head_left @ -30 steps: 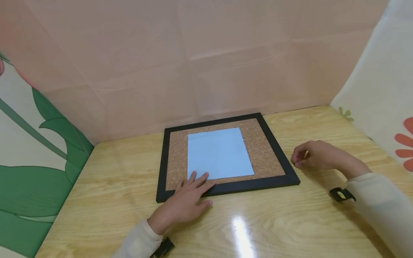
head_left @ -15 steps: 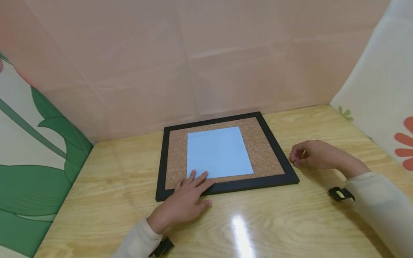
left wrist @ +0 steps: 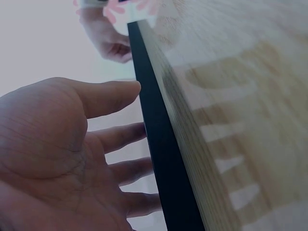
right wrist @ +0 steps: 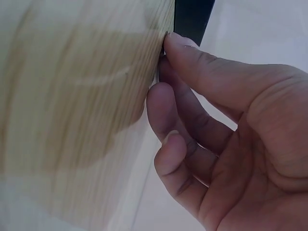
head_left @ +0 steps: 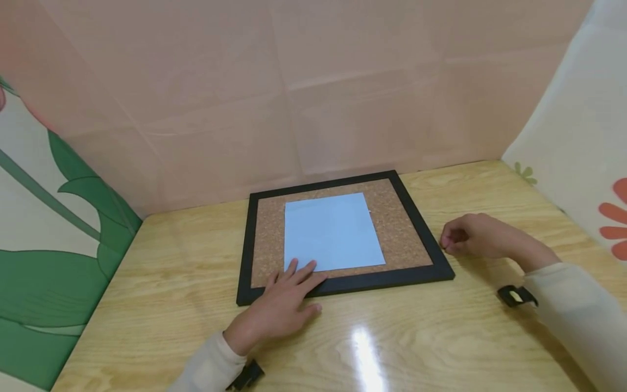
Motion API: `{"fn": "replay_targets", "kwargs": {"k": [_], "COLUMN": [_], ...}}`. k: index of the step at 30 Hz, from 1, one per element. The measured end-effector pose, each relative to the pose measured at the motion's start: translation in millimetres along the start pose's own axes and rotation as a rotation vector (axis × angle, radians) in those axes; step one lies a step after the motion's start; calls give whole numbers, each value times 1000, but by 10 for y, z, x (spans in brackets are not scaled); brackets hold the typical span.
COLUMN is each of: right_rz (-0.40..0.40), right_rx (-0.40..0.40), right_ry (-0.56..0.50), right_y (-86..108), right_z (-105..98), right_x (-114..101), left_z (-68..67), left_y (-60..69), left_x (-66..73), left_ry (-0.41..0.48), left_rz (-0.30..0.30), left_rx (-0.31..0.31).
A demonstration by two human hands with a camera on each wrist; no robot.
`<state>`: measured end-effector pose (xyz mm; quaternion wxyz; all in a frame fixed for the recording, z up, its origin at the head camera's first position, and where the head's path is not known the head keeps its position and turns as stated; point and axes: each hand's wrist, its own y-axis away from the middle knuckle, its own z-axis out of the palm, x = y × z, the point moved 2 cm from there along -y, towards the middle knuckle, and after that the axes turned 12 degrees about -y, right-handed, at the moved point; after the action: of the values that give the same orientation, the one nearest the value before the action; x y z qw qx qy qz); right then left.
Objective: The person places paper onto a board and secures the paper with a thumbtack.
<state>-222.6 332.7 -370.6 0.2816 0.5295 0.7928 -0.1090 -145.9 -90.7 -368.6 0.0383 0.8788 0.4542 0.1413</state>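
A corkboard [head_left: 406,239] with a black frame lies flat on the wooden table, and a light blue sheet of paper [head_left: 333,231] rests on its cork. My left hand [head_left: 279,310] lies over the board's front edge, fingers spread, with fingertips on the paper's lower left corner. In the left wrist view the left hand's thumb [left wrist: 113,96] stands apart from the fingers. Just right of the frame, my right hand [head_left: 477,237] is low at the table with curled fingers. Its thumb and forefinger pinch a tiny dark object [right wrist: 165,42], mostly hidden; its kind cannot be made out.
The wooden table [head_left: 186,261] meets a pinkish cloth backdrop [head_left: 220,109] behind the board. Printed cloths with leaves [head_left: 44,288] and flowers [head_left: 614,215] border the left and right sides. Black straps hang at both wrists.
The right hand has shifted very slightly left, nearer the board's frame. The left hand, the paper and the board stay where they were.
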Motion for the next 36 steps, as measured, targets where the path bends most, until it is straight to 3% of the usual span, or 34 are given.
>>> {"fn": "replay_targets", "kwargs": {"k": [13, 21, 28, 36], "right_rz": [35, 51, 102, 71], "right_rx": [134, 157, 132, 196], "right_ry": [25, -17, -130, -68], "right_y": [7, 16, 5, -12], "right_z": [-82, -102, -98, -85], "right_x": [-37, -75, -74, -61], "left_z": [-3, -13, -15, 10], "left_y": [9, 14, 17, 6], "left_x": [-9, -5, -7, -11], "left_ry": [-2, 9, 7, 0], "left_rz": [9, 9, 9, 10], "left_rx": [6, -3, 5, 8]}}
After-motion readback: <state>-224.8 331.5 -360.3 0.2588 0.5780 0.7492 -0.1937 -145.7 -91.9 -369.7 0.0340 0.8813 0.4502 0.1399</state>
